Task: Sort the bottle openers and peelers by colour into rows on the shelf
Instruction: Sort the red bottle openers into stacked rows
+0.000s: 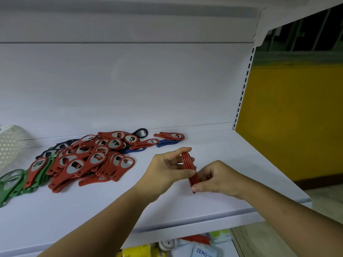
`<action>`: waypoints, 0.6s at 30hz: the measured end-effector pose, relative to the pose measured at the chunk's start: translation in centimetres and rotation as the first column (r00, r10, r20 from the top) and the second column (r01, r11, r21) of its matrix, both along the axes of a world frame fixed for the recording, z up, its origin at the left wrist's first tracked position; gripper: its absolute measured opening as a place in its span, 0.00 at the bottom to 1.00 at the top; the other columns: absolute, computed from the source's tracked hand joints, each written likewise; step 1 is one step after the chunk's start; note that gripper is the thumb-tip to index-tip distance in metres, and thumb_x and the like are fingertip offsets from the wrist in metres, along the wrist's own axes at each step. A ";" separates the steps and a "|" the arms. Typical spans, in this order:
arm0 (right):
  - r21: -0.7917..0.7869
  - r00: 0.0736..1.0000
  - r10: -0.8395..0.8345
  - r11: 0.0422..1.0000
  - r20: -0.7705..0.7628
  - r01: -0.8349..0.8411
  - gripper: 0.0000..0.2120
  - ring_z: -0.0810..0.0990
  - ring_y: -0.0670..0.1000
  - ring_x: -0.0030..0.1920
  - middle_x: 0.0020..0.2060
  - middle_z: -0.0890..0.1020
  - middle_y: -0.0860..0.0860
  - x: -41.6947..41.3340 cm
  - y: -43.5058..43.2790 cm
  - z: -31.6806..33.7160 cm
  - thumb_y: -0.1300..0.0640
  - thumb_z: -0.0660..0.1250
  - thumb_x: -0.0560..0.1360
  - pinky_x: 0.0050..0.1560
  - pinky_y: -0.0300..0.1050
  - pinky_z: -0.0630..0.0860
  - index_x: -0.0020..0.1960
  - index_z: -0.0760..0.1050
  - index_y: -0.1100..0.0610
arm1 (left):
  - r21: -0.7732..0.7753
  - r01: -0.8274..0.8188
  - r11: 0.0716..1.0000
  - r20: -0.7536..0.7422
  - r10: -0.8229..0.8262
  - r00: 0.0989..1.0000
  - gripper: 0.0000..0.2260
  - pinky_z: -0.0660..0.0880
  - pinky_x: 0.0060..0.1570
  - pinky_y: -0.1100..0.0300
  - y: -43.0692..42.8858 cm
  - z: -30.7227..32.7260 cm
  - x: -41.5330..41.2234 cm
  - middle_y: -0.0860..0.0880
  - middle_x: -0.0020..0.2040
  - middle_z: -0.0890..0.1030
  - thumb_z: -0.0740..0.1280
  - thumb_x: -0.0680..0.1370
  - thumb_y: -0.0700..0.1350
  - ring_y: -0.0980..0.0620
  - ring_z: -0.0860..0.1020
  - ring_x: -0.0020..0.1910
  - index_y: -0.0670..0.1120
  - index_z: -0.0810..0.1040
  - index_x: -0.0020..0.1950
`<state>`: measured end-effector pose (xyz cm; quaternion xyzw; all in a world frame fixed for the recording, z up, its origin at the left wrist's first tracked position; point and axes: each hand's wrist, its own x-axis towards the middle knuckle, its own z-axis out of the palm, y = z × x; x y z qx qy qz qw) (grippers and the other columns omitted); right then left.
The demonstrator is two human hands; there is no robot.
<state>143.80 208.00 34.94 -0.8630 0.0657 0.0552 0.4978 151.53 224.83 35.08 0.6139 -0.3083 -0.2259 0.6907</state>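
Head view has your left hand (165,169) and right hand (219,178) both pinching one stack of red bottle openers (187,161), held on edge over the shelf (241,173), right of the mixed pile (89,160). The openers look flat, stiff and light (smooth plastic, so likely to slide against each other). They should handle best squeezed across the faces near the wide heads, one finger squaring the edges. Green openers (11,182) lie far left; a blue opener (165,143) sits towards the back.

Opener pile (87,160) left on shelf (241,154)
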 end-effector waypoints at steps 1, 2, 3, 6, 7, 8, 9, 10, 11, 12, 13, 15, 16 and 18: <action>-0.004 1.000 -0.013 1.000 0.002 0.013 0.02 0.73 0.41 0.29 0.29 0.81 0.45 -0.1 -0.2 0.2 0.56 0.76 0.68 0.33 0.36 0.69 0.38 0.84 0.52 | -0.018 0.003 1.000 -0.015 -0.003 1.000 0.23 0.80 0.50 0.54 -0.3 0.1 0.1 0.40 0.52 0.83 0.70 0.69 0.26 0.43 0.83 0.49 0.48 0.79 0.58; -0.010 1.000 -0.027 1.000 0.006 0.027 0.02 0.75 0.41 0.30 0.30 0.82 0.46 -0.1 -0.5 0.4 0.56 0.76 0.68 0.34 0.37 0.71 0.38 0.84 0.52 | -0.032 0.009 0.999 -0.029 -0.010 1.000 0.23 0.80 0.49 0.54 -0.7 0.1 0.1 0.40 0.52 0.83 0.69 0.69 0.26 0.43 0.83 0.49 0.48 0.79 0.58; -0.018 0.999 -0.045 0.999 0.012 0.045 0.02 0.78 0.42 0.33 0.32 0.83 0.48 -0.2 -0.7 0.6 0.56 0.76 0.68 0.38 0.39 0.74 0.38 0.84 0.52 | -0.044 0.019 0.999 -0.040 -0.021 0.999 0.23 0.80 0.49 0.53 -1.1 0.0 0.2 0.39 0.52 0.83 0.69 0.70 0.26 0.42 0.83 0.49 0.48 0.79 0.58; -0.055 0.995 -0.097 0.994 0.024 0.098 0.02 0.81 0.45 0.36 0.34 0.85 0.50 -0.4 -1.5 0.9 0.57 0.77 0.67 0.45 0.44 0.77 0.37 0.84 0.53 | -0.107 0.061 0.992 -0.085 -0.070 0.994 0.23 0.80 0.48 0.53 -2.5 -0.3 0.5 0.38 0.52 0.82 0.68 0.70 0.26 0.41 0.83 0.49 0.49 0.80 0.57; -0.055 0.993 -0.117 0.992 0.025 0.118 0.03 0.80 0.44 0.35 0.32 0.84 0.50 -0.5 -1.8 1.1 0.58 0.76 0.67 0.42 0.42 0.77 0.36 0.84 0.54 | -0.126 0.070 0.990 -0.103 -0.083 0.991 0.22 0.80 0.47 0.53 -3.0 -0.4 0.6 0.38 0.51 0.82 0.68 0.70 0.26 0.40 0.82 0.50 0.49 0.80 0.57; -0.054 0.990 -0.136 0.989 0.028 0.138 0.04 0.79 0.43 0.32 0.29 0.83 0.48 -0.6 -2.1 1.3 0.58 0.76 0.67 0.39 0.39 0.75 0.35 0.83 0.54 | -0.134 0.079 0.988 -0.120 -0.095 0.988 0.22 0.80 0.47 0.53 -3.6 -0.5 0.8 0.38 0.52 0.82 0.68 0.70 0.27 0.40 0.82 0.51 0.50 0.80 0.57; -0.055 0.987 -0.156 0.986 0.031 0.157 0.05 0.78 0.41 0.30 0.28 0.82 0.48 -0.6 -2.5 1.4 0.58 0.76 0.68 0.36 0.36 0.73 0.34 0.83 0.54 | -0.137 0.092 0.986 -0.141 -0.112 0.984 0.22 0.80 0.48 0.53 -4.1 -0.4 0.9 0.39 0.52 0.83 0.68 0.70 0.28 0.40 0.82 0.52 0.50 0.80 0.57; -0.054 0.984 -0.178 0.982 0.028 0.179 0.05 0.77 0.40 0.28 0.26 0.81 0.47 -0.6 -2.9 1.7 0.59 0.76 0.68 0.33 0.33 0.71 0.34 0.82 0.55 | -0.143 0.108 0.984 -0.169 -0.132 0.977 0.23 0.80 0.50 0.53 -4.6 -0.3 1.0 0.40 0.53 0.82 0.68 0.70 0.29 0.40 0.81 0.54 0.51 0.79 0.58; -0.050 0.979 -0.200 0.978 0.025 0.201 0.06 0.76 0.39 0.26 0.25 0.81 0.46 -0.7 -3.3 2.0 0.60 0.75 0.68 0.30 0.30 0.69 0.34 0.82 0.56 | -0.146 0.127 0.981 -0.196 -0.155 0.968 0.24 0.79 0.53 0.53 -5.2 -0.3 1.3 0.40 0.55 0.82 0.69 0.69 0.31 0.40 0.80 0.56 0.53 0.77 0.60; -0.049 0.974 -0.225 0.973 0.020 0.226 0.06 0.74 0.38 0.23 0.24 0.80 0.46 -0.6 -3.8 2.1 0.60 0.75 0.69 0.27 0.28 0.67 0.34 0.82 0.57 | -0.136 0.155 0.978 -0.215 -0.182 0.959 0.26 0.78 0.56 0.53 -5.7 -0.2 1.7 0.41 0.57 0.81 0.70 0.68 0.34 0.42 0.79 0.58 0.55 0.75 0.63; -0.063 0.967 -0.254 0.965 0.013 0.255 0.07 0.73 0.38 0.22 0.23 0.79 0.45 -0.6 -4.4 2.3 0.60 0.75 0.69 0.25 0.27 0.65 0.33 0.81 0.57 | -0.103 0.183 0.978 -0.217 -0.201 0.955 0.29 0.76 0.60 0.53 -6.2 -0.2 2.1 0.43 0.59 0.80 0.72 0.68 0.37 0.44 0.79 0.60 0.58 0.71 0.66; -0.137 0.945 -0.328 0.936 0.001 0.325 0.10 0.69 0.40 0.20 0.19 0.74 0.44 -0.2 -5.9 2.4 0.58 0.76 0.67 0.24 0.30 0.62 0.29 0.80 0.56 | 0.116 0.174 0.978 -0.054 -0.168 0.984 0.33 0.71 0.65 0.56 -7.0 -0.4 3.0 0.49 0.65 0.76 0.73 0.70 0.43 0.50 0.75 0.64 0.61 0.63 0.71; -0.192 0.930 -0.369 0.912 0.000 0.362 0.11 0.67 0.41 0.20 0.19 0.71 0.44 0.2 -7.1 2.4 0.57 0.76 0.66 0.24 0.33 0.61 0.27 0.79 0.56 | 0.300 0.085 0.950 0.134 -0.130 0.982 0.31 0.68 0.66 0.59 -7.4 -1.0 3.7 0.53 0.66 0.74 0.72 0.74 0.46 0.53 0.73 0.66 0.62 0.62 0.72; -0.292 0.895 -0.445 0.858 -0.014 0.422 0.14 0.66 0.45 0.22 0.19 0.69 0.47 1.2 -9.7 2.0 0.57 0.77 0.62 0.25 0.35 0.60 0.23 0.75 0.55 | 0.584 -0.208 0.785 0.562 -0.206 0.801 0.24 0.61 0.69 0.63 -7.4 -2.5 4.7 0.56 0.71 0.69 0.65 0.79 0.50 0.56 0.66 0.71 0.60 0.62 0.73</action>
